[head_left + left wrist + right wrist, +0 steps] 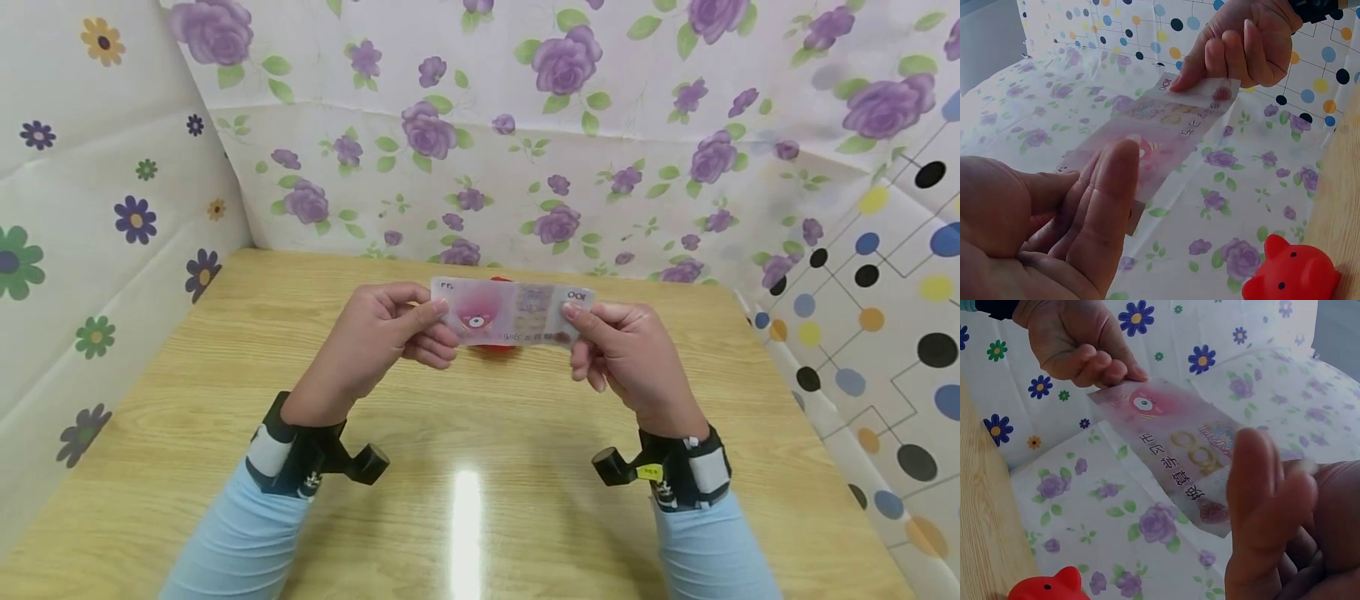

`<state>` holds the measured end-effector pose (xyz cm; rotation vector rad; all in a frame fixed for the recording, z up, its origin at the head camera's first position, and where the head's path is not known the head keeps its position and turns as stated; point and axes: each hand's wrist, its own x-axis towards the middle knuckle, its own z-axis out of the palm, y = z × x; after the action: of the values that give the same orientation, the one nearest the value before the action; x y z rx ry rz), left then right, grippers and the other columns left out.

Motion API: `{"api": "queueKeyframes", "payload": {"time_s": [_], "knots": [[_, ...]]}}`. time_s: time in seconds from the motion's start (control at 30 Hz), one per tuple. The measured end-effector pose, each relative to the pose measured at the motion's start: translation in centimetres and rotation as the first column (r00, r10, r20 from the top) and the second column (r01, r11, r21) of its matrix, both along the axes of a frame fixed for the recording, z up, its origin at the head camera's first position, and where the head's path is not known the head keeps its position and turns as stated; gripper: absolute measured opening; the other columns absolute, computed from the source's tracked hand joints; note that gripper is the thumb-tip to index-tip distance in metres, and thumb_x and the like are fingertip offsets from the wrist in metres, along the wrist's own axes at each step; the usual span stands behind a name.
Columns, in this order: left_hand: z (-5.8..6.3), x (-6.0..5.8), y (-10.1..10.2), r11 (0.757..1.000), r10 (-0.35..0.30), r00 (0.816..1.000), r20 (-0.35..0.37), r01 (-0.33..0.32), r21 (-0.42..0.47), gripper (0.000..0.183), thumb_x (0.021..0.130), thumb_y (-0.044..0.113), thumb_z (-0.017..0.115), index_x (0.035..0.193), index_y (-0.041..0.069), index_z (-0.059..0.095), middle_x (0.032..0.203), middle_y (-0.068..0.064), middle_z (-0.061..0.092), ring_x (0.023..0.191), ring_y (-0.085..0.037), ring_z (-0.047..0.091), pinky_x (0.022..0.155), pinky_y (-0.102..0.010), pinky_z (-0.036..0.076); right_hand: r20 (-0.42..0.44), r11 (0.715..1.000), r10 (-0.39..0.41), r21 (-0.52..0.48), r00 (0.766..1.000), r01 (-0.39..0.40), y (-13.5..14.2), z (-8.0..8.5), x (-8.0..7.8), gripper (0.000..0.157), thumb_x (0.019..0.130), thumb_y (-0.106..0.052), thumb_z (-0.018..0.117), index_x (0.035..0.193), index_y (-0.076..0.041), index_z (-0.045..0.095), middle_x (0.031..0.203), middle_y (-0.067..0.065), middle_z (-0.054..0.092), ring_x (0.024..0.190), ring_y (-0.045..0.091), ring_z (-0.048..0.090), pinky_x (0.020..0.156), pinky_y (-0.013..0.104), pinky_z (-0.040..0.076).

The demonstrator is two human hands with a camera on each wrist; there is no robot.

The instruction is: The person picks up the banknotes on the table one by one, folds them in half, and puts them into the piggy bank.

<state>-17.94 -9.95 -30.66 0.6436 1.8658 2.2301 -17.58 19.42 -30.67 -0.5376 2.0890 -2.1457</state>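
Observation:
A pink play banknote (498, 315) printed with 100 is stretched flat between the two hands, held up over the table. At its left end my left hand (382, 333) pinches it between thumb and fingers. The right end is pinched by my right hand (633, 346), thumb on the near face. Behind the note, a red piggy bank (1300, 272) is mostly hidden in the head view, with only red edges showing above and below. The right wrist view catches the top of the same red piggy bank (1050, 587) at the bottom edge.
The wooden table (420, 500) stretches beneath both forearms. At its back hangs a cloth with purple roses (566, 62). A flower-patterned sheet (82, 225) borders the left side, and a dotted sheet (885, 333) the right.

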Motion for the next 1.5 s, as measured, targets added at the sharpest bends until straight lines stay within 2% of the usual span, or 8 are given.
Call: {"api": "queueKeyframes", "payload": {"time_s": [0.13, 0.27, 0.53, 0.7, 0.8, 0.97, 1.13, 1.5], "knots": [[0.1, 0.0, 0.1, 0.999, 0.002, 1.000, -0.018, -0.001, 0.048, 0.020, 0.094, 0.008, 0.059, 0.095, -0.012, 0.058, 0.091, -0.027, 0.063, 0.078, -0.040, 0.063, 0.070, -0.046, 0.051, -0.008, 1.000, -0.008, -0.014, 1.000, 0.008, -0.1, 0.0, 0.0, 0.029, 0.095, -0.020, 0.059, 0.103, 0.008, 0.064, 0.082, 0.021, 0.064, 0.062, 0.025, 0.063, 0.044, 0.025, 0.049], [0.1, 0.0, 0.0, 0.999, 0.009, 0.998, -0.063, -0.006, 0.045, 0.021, 0.093, 0.009, 0.061, 0.098, -0.010, 0.060, 0.095, -0.025, 0.063, 0.082, -0.041, 0.062, 0.074, -0.045, 0.051, -0.029, 0.999, -0.004, -0.033, 1.000, 0.003, 0.0, 0.0, 0.0, 0.027, 0.095, -0.016, 0.058, 0.112, 0.004, 0.063, 0.106, 0.022, 0.061, 0.076, 0.031, 0.064, 0.058, 0.029, 0.054], [0.4, 0.3, 0.2, 0.995, 0.078, 0.977, -0.201, -0.064, 0.075, 0.033, 0.098, 0.021, 0.055, 0.098, -0.011, 0.063, 0.101, -0.022, 0.062, 0.087, -0.037, 0.062, 0.074, -0.044, 0.051, -0.123, 0.995, 0.071, -0.058, 0.990, -0.079, 0.1, 0.4, 0.6, 0.037, 0.101, -0.024, 0.048, 0.117, 0.007, 0.058, 0.121, 0.021, 0.054, 0.096, 0.042, 0.057, 0.074, 0.043, 0.051], [1.7, 1.6, 0.5, 0.974, 0.186, 0.951, -0.246, -0.212, -0.081, 0.014, 0.087, 0.007, 0.068, 0.094, -0.005, 0.066, 0.089, -0.016, 0.064, 0.075, -0.024, 0.063, 0.066, -0.030, 0.053, -0.197, 0.999, -0.034, -0.013, 0.980, 0.031, -0.1, 0.4, 0.7, 0.030, 0.098, -0.020, 0.055, 0.112, 0.005, 0.063, 0.112, 0.016, 0.059, 0.092, 0.034, 0.059, 0.075, 0.038, 0.052], [2.2, 2.1, 0.6, 0.948, 0.217, 0.937, -0.273, -0.269, -0.170, 0.019, 0.081, 0.003, 0.073, 0.098, 0.000, 0.065, 0.080, -0.012, 0.065, 0.064, -0.019, 0.059, 0.055, -0.022, 0.046, -0.230, 0.995, -0.093, 0.023, 0.969, 0.101, -0.3, 0.3, 0.6, 0.028, 0.091, -0.008, 0.064, 0.118, -0.002, 0.061, 0.106, 0.016, 0.063, 0.089, 0.030, 0.061, 0.075, 0.033, 0.052], [2.4, 2.1, 0.7, 0.940, 0.258, 0.908, -0.331, -0.315, -0.131, 0.040, 0.083, -0.002, 0.070, 0.119, 0.005, 0.054, 0.076, -0.016, 0.063, 0.058, -0.021, 0.052, 0.051, -0.023, 0.039, -0.253, 0.997, -0.078, -0.012, 0.964, 0.078, -0.5, 0.2, 0.4, 0.054, 0.087, 0.003, 0.065, 0.136, -0.011, 0.046, 0.101, 0.020, 0.063, 0.098, 0.034, 0.058, 0.079, 0.034, 0.050], [2.3, 2.1, 0.8, 0.920, 0.321, 0.876, -0.361, -0.378, -0.100, 0.015, 0.083, -0.001, 0.070, 0.098, -0.002, 0.066, 0.080, -0.014, 0.065, 0.061, -0.024, 0.055, 0.055, -0.022, 0.045, -0.299, 0.993, -0.105, 0.027, 0.948, 0.119, -0.8, -0.1, 0.4, 0.034, 0.086, -0.002, 0.067, 0.119, -0.007, 0.061, 0.098, 0.017, 0.065, 0.093, 0.033, 0.061, 0.078, 0.036, 0.051], [2.5, 2.4, 1.0, 0.920, 0.335, 0.867, -0.369, -0.386, -0.070, 0.008, 0.084, -0.001, 0.069, 0.092, -0.003, 0.068, 0.081, -0.013, 0.065, 0.061, -0.024, 0.055, 0.054, -0.022, 0.046, -0.303, 0.994, -0.094, 0.030, 0.948, 0.108, -0.8, -0.1, 0.4, 0.028, 0.085, 0.001, 0.068, 0.112, -0.002, 0.063, 0.094, 0.018, 0.065, 0.087, 0.035, 0.062, 0.075, 0.035, 0.052]]}}
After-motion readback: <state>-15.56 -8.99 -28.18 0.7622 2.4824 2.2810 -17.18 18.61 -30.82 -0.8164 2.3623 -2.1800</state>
